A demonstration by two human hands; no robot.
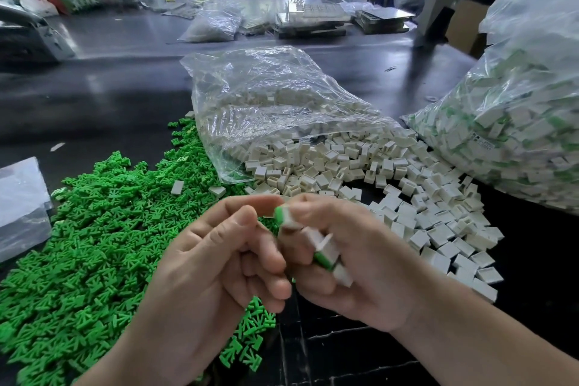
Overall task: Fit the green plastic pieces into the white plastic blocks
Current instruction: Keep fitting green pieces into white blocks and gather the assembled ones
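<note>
A wide heap of green plastic pieces [94, 229] covers the dark table on the left. White plastic blocks [407, 197] spill from an open clear bag [266, 110] in the middle. Both hands meet low in the middle of the view. My right hand [351, 260] grips several white blocks [326, 247], some with green pieces in them. At the fingertips, a green piece [279, 215] sits at the end of a white block, pinched between my right hand and my left hand [219, 260]. The left palm's content is hidden.
A large clear bag [517, 110] of white blocks with green inserts stands at the right. A flat plastic bag [22, 207] lies at the left edge. Further back are another bag [216, 22], metal trays [313, 19] and clutter. Bare table shows at bottom right.
</note>
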